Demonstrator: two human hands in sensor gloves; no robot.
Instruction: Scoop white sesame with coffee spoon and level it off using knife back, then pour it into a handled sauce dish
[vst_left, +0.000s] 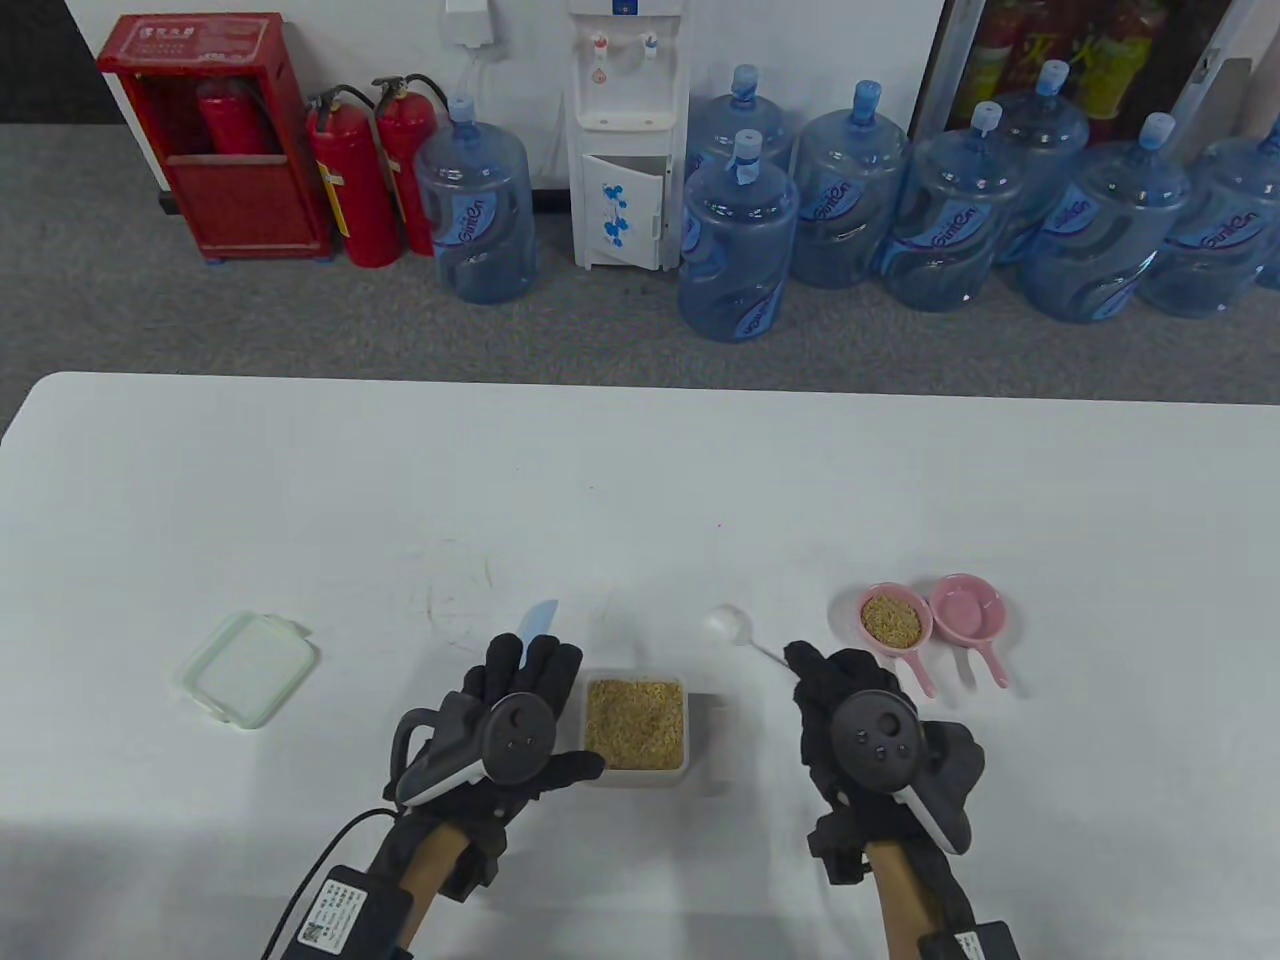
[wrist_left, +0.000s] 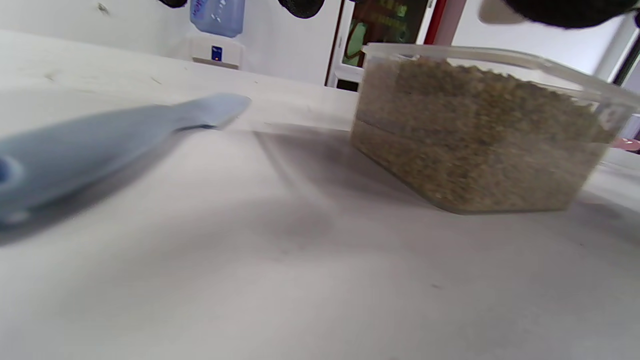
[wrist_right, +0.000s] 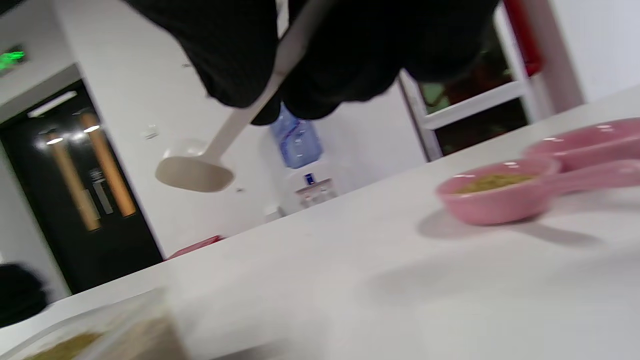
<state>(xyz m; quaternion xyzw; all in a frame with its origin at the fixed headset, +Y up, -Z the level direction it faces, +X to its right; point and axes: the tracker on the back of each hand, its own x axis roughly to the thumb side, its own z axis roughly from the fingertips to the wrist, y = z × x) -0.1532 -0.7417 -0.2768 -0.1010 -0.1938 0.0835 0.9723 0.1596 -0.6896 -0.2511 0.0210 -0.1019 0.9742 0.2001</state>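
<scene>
Pinching the spoon (wrist_right: 197, 172) handle, our right hand (vst_left: 860, 720) keeps the bowl raised above the table (vst_left: 300, 480), pointing away from us and to the left; the right wrist view shows thumb and fingers (wrist_right: 230, 55) closed round the white handle, with the bowl hanging in the air and, as far as we can see, empty. Holding it near the handle's end leaves the whole bowl free to dip. We judge the spoon is between loads, on its way to the box (vst_left: 636, 724).

Our left hand (vst_left: 520, 720) lies palm down beside the box's left wall, with the fingers extended forward over the knife (vst_left: 538, 618), whose pale blue blade tip shows past the fingertips. In the left wrist view the knife (wrist_left: 100, 145) lies flat on the table, so we read this hand as relaxed and holding nothing, though contact with the handle is hidden. It waits there because levelling comes after the scoop.

The sesame (vst_left: 634, 722) fills the clear box nearly to the rim, between our two hands. One pink dish (vst_left: 893, 620), right of the spoon, already holds sesame; a second dish (vst_left: 968, 612) just beside it looks empty. The box lid (vst_left: 246, 668) sits well apart at far left.

Both wrists come in low from the near edge.
</scene>
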